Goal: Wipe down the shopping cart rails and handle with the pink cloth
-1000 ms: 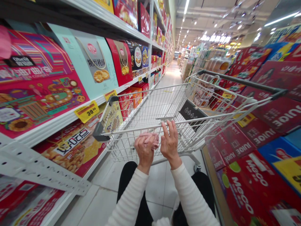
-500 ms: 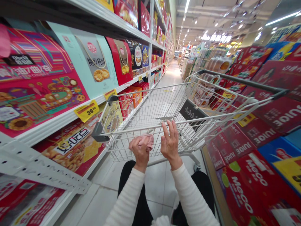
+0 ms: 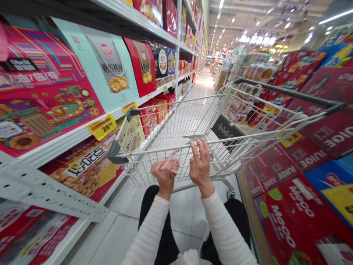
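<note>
In front of my knees a wire shopping cart (image 3: 162, 149) stands sideways across the aisle. Its dark handle bar (image 3: 286, 92) points to the right, and a black panel with white print (image 3: 226, 132) is fixed inside it. My left hand (image 3: 164, 180) is closed around a crumpled pink cloth (image 3: 171, 166), close to the cart's near side. Beside it my right hand (image 3: 200, 165) has its fingers stretched out, with the fingertips at the cart's near top rail. Whether those fingertips press on the wire, I cannot tell.
On the left, shelves (image 3: 60, 140) carry gift boxes, among them a mint-green box (image 3: 96, 66) and a pink box (image 3: 46, 88), with a yellow price tag (image 3: 102, 127). Stacked red drink cartons (image 3: 286, 217) line the right. A tiled aisle (image 3: 204, 82) runs ahead.
The view has shifted slightly, so the cart's handle end appears a little farther right and higher. Both hands keep nearly the same pose, the left still holding the pink cloth.
</note>
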A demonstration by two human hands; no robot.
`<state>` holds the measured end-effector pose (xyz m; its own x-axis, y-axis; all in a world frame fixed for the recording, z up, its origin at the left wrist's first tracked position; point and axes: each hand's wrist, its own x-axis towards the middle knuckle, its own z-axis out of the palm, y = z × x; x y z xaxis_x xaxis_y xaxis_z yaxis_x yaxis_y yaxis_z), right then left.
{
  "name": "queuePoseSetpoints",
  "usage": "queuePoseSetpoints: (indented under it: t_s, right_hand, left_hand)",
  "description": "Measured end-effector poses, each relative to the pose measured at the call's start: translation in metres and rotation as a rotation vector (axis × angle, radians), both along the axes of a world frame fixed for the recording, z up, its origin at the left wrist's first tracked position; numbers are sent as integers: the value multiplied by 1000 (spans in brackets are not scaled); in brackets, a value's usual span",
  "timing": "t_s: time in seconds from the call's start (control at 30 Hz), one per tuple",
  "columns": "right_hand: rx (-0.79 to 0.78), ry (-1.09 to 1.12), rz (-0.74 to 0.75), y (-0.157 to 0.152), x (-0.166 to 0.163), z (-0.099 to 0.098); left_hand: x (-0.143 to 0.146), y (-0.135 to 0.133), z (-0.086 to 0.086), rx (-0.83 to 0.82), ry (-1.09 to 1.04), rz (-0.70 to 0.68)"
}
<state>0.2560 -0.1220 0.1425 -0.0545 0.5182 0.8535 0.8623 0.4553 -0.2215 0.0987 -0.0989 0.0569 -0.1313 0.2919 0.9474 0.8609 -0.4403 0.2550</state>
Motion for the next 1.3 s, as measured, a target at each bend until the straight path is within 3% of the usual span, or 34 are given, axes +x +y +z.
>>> queuePoseSetpoints:
  t_s: [0.07,0.13,0.2,0.33,0.43,0.57,0.63,0.7,0.83,0.9,0.97,1.1,1.17,1.23,1.3]
  right_hand:
    - [6,1,5,-1,0,0]
    - [0,7,2,-1,0,2]
    - [-12,19,-8,-1,-1,3]
    - [14,47,-41,-3,-8,-8]
    - [42,37,-38,-9,-18,-34]
    - [-100,10,-90,-16,-28,-80]
    - [-168,-4,-97,-17,-29,-96]
    - [-209,-27,-80,-15,-27,-105]
    - [-238,-56,-24,-8,-21,-105]
    - [-234,-68,-4,-7,-19,-105]
    - [-227,-76,7,-7,-17,-107]
    - [-238,-38,51,-9,-16,-110]
    - [-256,-11,86,-10,-15,-109]
    - [-274,2,115,-10,-13,-106]
    - [-282,2,126,-10,-12,-105]
  left_hand:
    - [-3,-4,-20,-68,5,-13]
    - [-5,-7,-28,-136,-20,-27]
    - [-3,-8,-21,-165,-66,-36]
    - [5,-2,12,-124,-112,-9]
    - [7,0,11,-85,-77,-28]
    - [2,-7,-21,-78,26,-44]
    - [1,-10,-27,-101,67,-26]
    - [2,-10,-19,-128,53,-14]
    - [8,0,12,-121,-49,-29]
    - [11,4,14,-112,-57,-39]
    - [10,3,-1,-115,-40,-33]
    - [-1,-10,-56,-227,26,-46]
    - [-6,-16,-73,-300,40,-51]
    - [-7,-17,-76,-307,34,-38]
    - [-5,-13,-66,-236,27,-42]
